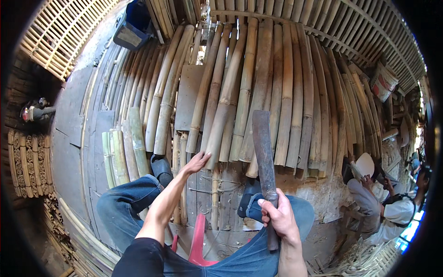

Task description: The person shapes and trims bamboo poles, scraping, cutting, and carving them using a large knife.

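Note:
My left hand (197, 163) is at the near end of a long bamboo pole (226, 104), with the fingers against its left side and partly hidden there. This pole lies slanted over its neighbours in a row of several tan bamboo poles (287, 92). In my right hand (279, 216) is a machete (264, 152), gripped by its dark handle. The broad, worn blade points away from me, tip over the poles, and is held above them.
A red plastic stool (198, 242) shows between my jeans-clad legs. Shorter greenish bamboo pieces (121, 154) lean to the left. A blue bin (133, 34) stands far left, a white bucket (384, 83) far right. Another person (387, 205) sits at the right. Bundled sticks (30, 164) are stacked left.

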Available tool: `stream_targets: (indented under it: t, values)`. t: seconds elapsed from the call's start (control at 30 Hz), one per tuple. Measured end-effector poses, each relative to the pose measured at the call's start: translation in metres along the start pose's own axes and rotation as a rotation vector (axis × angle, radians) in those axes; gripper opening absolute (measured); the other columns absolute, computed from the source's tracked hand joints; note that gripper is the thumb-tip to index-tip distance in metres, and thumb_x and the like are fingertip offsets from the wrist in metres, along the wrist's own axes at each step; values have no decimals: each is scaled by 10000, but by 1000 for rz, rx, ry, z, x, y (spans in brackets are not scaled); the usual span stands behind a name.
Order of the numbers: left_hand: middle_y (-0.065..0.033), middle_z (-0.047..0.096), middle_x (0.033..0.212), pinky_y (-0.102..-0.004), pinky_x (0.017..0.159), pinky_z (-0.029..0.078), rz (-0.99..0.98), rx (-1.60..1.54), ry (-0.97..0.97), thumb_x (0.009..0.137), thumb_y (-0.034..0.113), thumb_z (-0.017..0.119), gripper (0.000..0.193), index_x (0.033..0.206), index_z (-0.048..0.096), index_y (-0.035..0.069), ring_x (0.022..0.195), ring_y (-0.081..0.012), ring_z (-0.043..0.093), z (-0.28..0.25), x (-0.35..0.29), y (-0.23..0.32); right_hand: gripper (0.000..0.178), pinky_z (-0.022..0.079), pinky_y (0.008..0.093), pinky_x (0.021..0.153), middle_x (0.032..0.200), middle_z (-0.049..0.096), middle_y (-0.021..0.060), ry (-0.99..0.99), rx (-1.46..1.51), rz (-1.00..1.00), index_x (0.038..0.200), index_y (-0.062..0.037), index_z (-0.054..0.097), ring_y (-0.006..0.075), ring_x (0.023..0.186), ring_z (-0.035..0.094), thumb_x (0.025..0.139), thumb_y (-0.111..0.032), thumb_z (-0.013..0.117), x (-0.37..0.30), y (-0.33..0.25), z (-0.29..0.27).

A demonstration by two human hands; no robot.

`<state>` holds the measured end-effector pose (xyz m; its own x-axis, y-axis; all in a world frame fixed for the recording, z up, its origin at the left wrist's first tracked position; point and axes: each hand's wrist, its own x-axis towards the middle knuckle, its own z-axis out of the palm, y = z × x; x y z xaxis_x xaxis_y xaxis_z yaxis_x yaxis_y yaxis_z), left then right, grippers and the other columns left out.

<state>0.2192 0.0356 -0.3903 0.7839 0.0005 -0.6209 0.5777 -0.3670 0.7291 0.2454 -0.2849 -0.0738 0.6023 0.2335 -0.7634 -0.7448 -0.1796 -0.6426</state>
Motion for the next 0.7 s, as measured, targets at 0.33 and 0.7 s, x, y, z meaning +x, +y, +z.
stream_targets:
  t: [0.33,0.7]
  values:
    - [-115,578,1128,-338,710,568,107,-785,109,752,184,806,915,1519,312,113,849,-188,626,-110,-195,78,293,442,285,399,636,517,12,66,-110,-102,894,-65,499,102,473,508,856,-248,725,-2,22,1]
    - [-107,644,868,-263,566,533,508,-185,951,744,132,734,482,1170,574,-26,663,-136,626,-145,-460,186,288,471,319,426,594,554,37,128,-436,-195,896,-31,540,139,464,553,851,-258,711,-14,74,-9]
